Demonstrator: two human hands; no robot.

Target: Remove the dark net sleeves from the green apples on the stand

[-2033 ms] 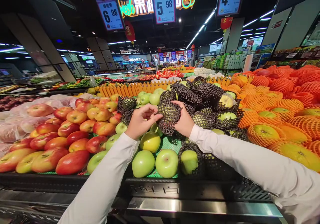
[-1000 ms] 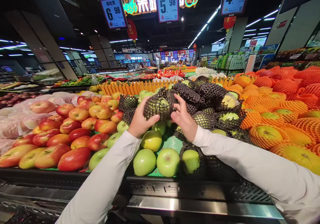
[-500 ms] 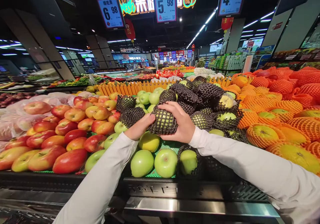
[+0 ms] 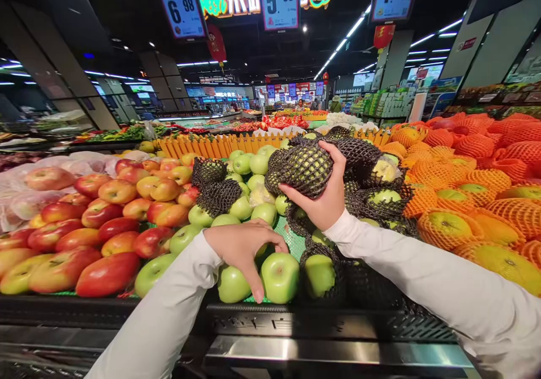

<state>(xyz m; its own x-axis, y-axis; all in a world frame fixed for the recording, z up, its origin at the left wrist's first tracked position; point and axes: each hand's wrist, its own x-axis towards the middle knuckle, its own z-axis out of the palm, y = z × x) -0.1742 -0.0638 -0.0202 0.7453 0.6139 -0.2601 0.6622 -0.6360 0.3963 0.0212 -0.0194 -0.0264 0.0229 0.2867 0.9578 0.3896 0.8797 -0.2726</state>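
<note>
My right hand [image 4: 323, 195] is closed around a green apple in a black foam net [image 4: 307, 170], holding it over the pile of netted apples. My left hand [image 4: 249, 249] is lower down at the front of the bin, thumb and fingers apart. It curves over the left side of a bare green apple [image 4: 280, 277]; whether it touches the skin I cannot tell. Another green apple [image 4: 233, 284] lies under its palm, partly hidden. To the right sits a green apple [image 4: 319, 275] in a loosened black net.
Red-and-yellow apples [image 4: 107, 258] fill the left side. Orange-netted citrus [image 4: 449, 225] lies to the right. A black bin edge [image 4: 270, 311] and a metal rail [image 4: 338, 348] run along the front. Yellow fencing [image 4: 211, 145] borders the back.
Both hands were on the netted apple. My right hand has lifted it up and away to the right, while my left hand has let go and dropped to the front green apples.
</note>
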